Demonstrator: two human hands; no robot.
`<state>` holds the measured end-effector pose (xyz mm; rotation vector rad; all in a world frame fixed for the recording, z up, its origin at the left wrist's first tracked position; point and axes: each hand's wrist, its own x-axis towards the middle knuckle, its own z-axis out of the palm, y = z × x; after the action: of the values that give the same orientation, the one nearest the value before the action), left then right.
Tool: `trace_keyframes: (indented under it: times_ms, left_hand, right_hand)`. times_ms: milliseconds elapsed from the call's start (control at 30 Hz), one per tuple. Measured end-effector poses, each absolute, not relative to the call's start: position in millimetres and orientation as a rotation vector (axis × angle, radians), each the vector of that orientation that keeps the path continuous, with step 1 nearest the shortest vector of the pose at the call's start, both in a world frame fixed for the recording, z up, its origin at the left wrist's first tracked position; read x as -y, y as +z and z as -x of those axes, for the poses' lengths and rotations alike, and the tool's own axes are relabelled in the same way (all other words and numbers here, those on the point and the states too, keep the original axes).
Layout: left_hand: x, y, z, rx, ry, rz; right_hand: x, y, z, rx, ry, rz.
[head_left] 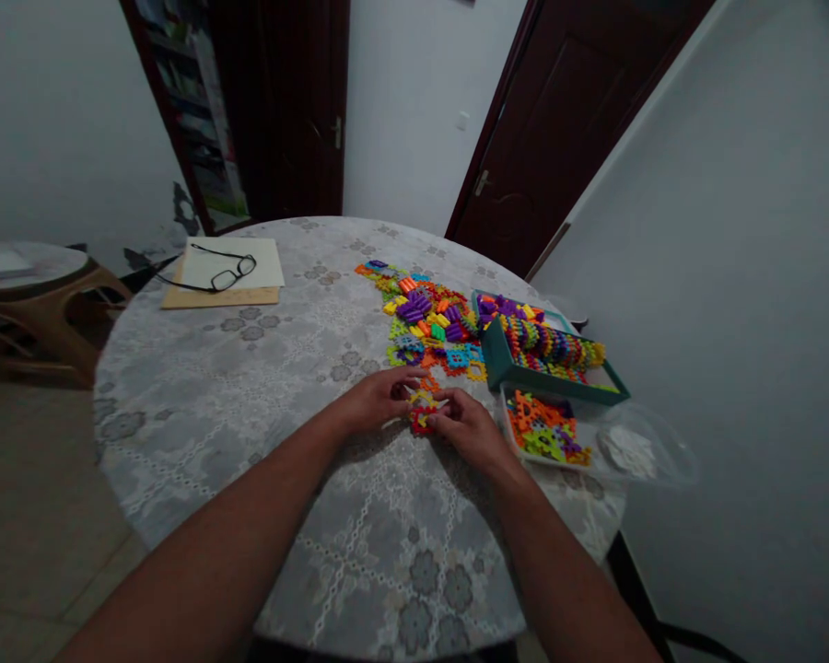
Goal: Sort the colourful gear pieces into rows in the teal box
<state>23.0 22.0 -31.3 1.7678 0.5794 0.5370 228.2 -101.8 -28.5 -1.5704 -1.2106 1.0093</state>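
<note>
Near the middle of the round table, my left hand (379,398) has its fingers closed at the left edge of a yellow plastic piece (423,399). From the right, my right hand (466,425) pinches a red plastic piece (421,422) that sits against the yellow one, on its near side. An orange piece (429,381) lies just beyond both. Farther back spreads a pile of colourful interlocking pieces (438,313), with blue pieces (458,357) at its near edge.
At the right stand a green box (559,379) of colourful pieces and a clear tub (515,433) with orange and green ones. A clear lid (673,456) holds white pieces. Glasses (225,279) rest on paper (266,262) at the back left of the patterned table (283,350).
</note>
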Motion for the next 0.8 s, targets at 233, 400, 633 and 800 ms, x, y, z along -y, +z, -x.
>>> trace_keyframes:
  times_ms: [233,400,633,800]
  left_hand:
    - [-18,-19,-22,-0.582,0.547,-1.808]
    - [-14,-21,-23,-0.581,0.575,-1.813]
    - [-13,-22,-26,-0.569,0.549,-1.778]
    - [-15,-20,-22,-0.568,0.488,-1.728]
  right_hand:
    - [103,-22,-225,1.403,0.877,1.687]
    - [105,-17,-221,1.548,0.696,1.762]
    - [106,-17,-215,1.592,0.469,1.631]
    - [108,-18,-212,1.427,0.643,1.515]
